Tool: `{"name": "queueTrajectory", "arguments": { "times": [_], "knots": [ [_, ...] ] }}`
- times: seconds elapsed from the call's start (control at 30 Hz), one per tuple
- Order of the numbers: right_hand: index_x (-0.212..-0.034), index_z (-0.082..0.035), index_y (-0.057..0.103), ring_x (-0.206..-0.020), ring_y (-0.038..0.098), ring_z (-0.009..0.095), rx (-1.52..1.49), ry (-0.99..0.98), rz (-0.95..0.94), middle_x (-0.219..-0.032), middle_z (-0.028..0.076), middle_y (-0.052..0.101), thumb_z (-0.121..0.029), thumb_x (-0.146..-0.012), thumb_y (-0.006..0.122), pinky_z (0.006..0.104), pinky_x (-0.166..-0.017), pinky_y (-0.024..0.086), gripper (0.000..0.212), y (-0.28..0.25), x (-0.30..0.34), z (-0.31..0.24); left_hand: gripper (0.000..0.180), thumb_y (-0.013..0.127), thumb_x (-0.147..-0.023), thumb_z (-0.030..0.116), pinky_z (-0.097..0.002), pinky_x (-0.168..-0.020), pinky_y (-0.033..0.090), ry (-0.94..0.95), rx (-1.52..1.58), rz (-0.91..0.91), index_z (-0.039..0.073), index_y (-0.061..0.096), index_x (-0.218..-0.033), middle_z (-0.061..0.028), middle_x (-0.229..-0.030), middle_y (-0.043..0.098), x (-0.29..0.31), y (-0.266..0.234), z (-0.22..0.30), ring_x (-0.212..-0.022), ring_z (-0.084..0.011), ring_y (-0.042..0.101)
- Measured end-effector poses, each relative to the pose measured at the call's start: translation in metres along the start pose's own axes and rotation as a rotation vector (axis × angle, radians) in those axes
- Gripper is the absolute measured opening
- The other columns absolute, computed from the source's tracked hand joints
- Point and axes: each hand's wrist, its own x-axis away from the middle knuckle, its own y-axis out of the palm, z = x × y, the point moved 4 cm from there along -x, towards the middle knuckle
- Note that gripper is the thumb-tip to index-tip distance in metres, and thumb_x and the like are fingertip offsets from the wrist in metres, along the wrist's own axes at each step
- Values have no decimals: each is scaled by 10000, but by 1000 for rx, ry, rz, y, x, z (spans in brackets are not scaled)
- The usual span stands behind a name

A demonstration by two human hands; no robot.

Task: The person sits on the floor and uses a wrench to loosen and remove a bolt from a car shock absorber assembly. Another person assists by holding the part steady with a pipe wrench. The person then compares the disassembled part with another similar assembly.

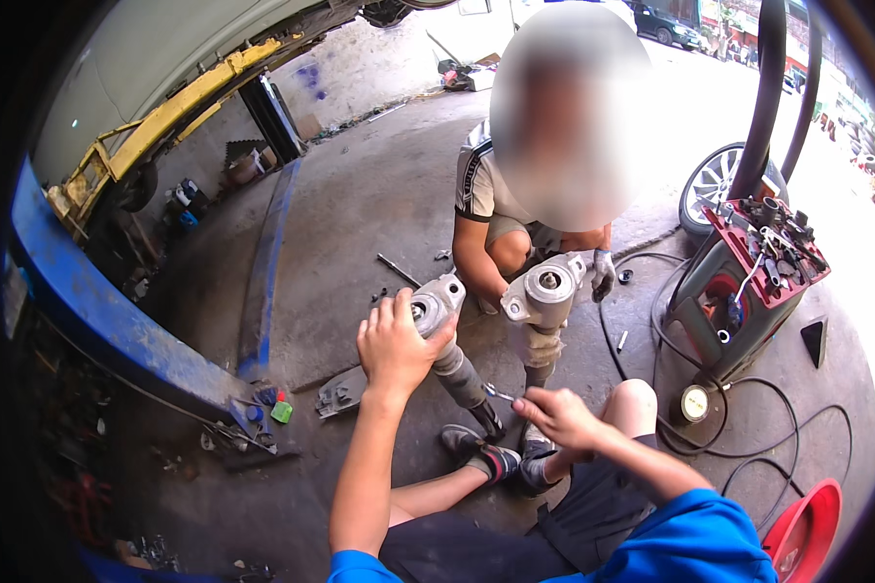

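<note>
My left hand (pixel 399 345) is wrapped round the top mount of a grey shock absorber (pixel 454 374), which leans with its lower end down near my shoes. In my right hand (pixel 559 418) is a small metal wrench (pixel 497 392). The wrench's head points at the lower part of that shock absorber; whether it touches cannot be told. Just to the right stands a second shock absorber (pixel 548 313), with a torn wrap round its middle. A person crouching opposite has one bare arm behind it, that hand hidden, and a gloved hand (pixel 604 276) beside it.
A red-topped tool cart (pixel 749 291) full of tools stands right, with a wheel (pixel 715 185) behind. Black hose (pixel 739 447) coils over the floor near a red basin (pixel 807 534). At left are a blue lift post (pixel 126 311) and yellow lift arm (pixel 185 97) under a raised vehicle.
</note>
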Motion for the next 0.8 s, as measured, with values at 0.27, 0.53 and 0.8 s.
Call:
{"name": "queueTrajectory", "arguments": {
  "times": [0.27,0.53,0.8],
  "knots": [
    [-922,46,677,-825,692,312,-319,481,18,-844,230,694,-472,-1040,454,436,-771,517,577,178,56,195,779,708,-767,626,-448,-938,474,-122,44,-188,64,597,-1295,-148,-1191,660,-30,20,-27,-1111,-344,626],
    [-1035,-8,655,-961,650,475,-219,389,-159,-949,301,674,-491,-1007,480,545,-820,508,515,163,52,185,860,632,-770,710,-467,-995,457,-495,-284,-384,78,564,-1349,-168,-1296,635,-83,66,-51,-1208,-346,605],
    [-1034,-37,672,-972,649,469,-183,524,-118,-971,286,682,-528,-1005,447,553,-849,504,541,142,56,213,771,653,-774,703,-435,-976,468,-332,-130,-309,155,607,-1314,-142,-1220,691,-97,94,-54,-1181,-317,632]
  ]
}}
